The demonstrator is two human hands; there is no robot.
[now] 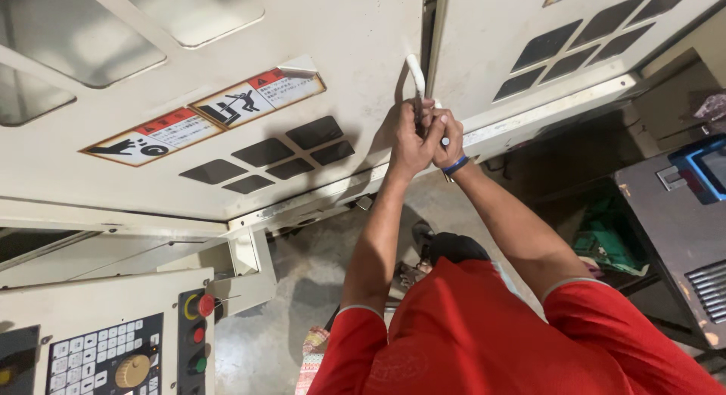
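Left of the door handle (415,76), warning stickers (204,115) are facing the operator. The left hand (407,138) and right hand (446,136) are both clenching around the handle's lower end, together for a firmer pull.

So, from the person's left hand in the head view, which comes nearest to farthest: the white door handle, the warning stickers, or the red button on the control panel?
From the left hand:
1. White door handle: gripped, just above it.
2. Warning stickers: on the door, to the left.
3. Red button: on the control panel, bottom left.
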